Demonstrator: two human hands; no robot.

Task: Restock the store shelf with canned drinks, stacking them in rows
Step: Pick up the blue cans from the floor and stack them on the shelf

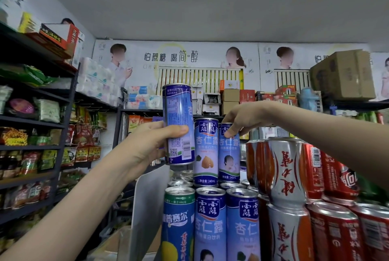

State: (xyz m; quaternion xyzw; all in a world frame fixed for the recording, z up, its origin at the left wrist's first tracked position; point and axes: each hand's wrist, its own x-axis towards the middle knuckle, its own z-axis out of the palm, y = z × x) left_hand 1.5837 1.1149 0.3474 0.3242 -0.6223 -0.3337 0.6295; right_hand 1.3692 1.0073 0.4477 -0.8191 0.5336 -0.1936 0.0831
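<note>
My left hand grips a tall blue almond-drink can upright, lifted above the stack's left end. Right of it two matching blue cans stand on the upper row: one free, the other held at its top by my right hand, fingers curled over the rim and thumb on its front. Beneath them a lower row has a blue-green can and two more blue almond cans, with several can tops visible behind.
Red and silver cans are stacked two high to the right. A white panel stands left of the stack, cardboard below it. Dark snack shelves line the left wall. Boxes sit on high shelves behind.
</note>
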